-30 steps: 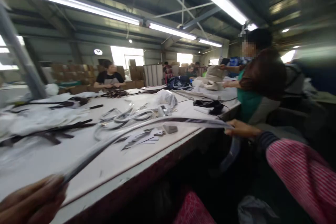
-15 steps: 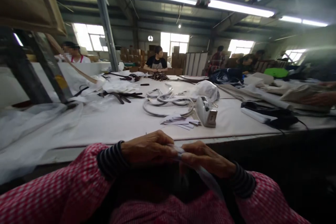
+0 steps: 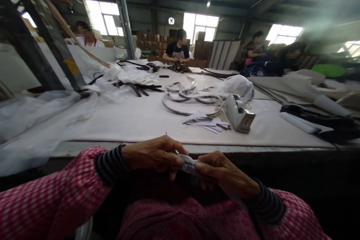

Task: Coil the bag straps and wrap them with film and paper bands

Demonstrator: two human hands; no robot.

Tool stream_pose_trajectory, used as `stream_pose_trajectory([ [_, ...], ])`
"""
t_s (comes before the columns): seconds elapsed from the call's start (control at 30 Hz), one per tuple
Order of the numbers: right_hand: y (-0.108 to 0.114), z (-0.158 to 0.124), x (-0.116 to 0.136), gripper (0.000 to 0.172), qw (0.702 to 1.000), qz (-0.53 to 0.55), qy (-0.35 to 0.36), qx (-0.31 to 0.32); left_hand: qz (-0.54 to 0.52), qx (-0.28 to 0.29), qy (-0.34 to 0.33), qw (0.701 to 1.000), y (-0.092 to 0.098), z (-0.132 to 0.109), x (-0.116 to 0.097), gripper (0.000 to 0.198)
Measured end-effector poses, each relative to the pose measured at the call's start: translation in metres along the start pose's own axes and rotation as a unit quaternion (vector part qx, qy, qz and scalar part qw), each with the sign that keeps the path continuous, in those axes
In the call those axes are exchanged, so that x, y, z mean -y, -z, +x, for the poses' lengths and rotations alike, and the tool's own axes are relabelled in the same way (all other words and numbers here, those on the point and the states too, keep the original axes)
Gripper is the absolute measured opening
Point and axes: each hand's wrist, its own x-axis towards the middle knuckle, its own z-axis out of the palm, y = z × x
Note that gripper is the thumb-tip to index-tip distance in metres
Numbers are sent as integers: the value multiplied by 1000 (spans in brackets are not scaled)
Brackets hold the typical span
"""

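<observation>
Just in front of the table edge, my left hand (image 3: 157, 153) pinches one end of a small whitish translucent strip (image 3: 188, 164). The other end is held between the thumb and fingers of my right hand (image 3: 222, 170). Both hands are close together over my lap, and the strip's lower part is dim. On the white-covered table (image 3: 126, 122) beyond them lie white paper slips (image 3: 204, 120), a tape dispenser (image 3: 239, 114) and a coil of grey-white cord or strap (image 3: 194, 101).
Dark straps (image 3: 137, 87) and clear plastic wrapping (image 3: 42, 110) are at the left. A plastic-wrapped bundle (image 3: 237, 86) is behind the dispenser. Fabric (image 3: 298, 86) and a black item (image 3: 323, 118) lie right. A person (image 3: 177, 48) sits across the table; others are farther back.
The view has tilted down and shifted left, so the table items appear higher and farther right. My hands remain on the strip, whose hanging tail shows less clearly now.
</observation>
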Motion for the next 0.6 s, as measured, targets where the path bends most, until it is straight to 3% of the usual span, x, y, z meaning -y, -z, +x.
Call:
stream_pose_trajectory([
  [0.17, 4, -2, 1, 50, 996, -66, 16, -63, -1, -32, -3, 999, -1, 3, 0, 41],
  [0.33, 2, -8, 8, 48, 991, -105, 28, -78, 33, -62, -8, 998, -6, 3, 1, 38],
  [0.5, -2, -22, 30, 48, 970, -224, 60, -76, 39, -38, 26, 998, -5, -17, 7, 39],
  [0.6, -2, -29, 43, 48, 967, -242, 55, -64, 79, -73, -2, 994, -6, -32, 3, 35],
])
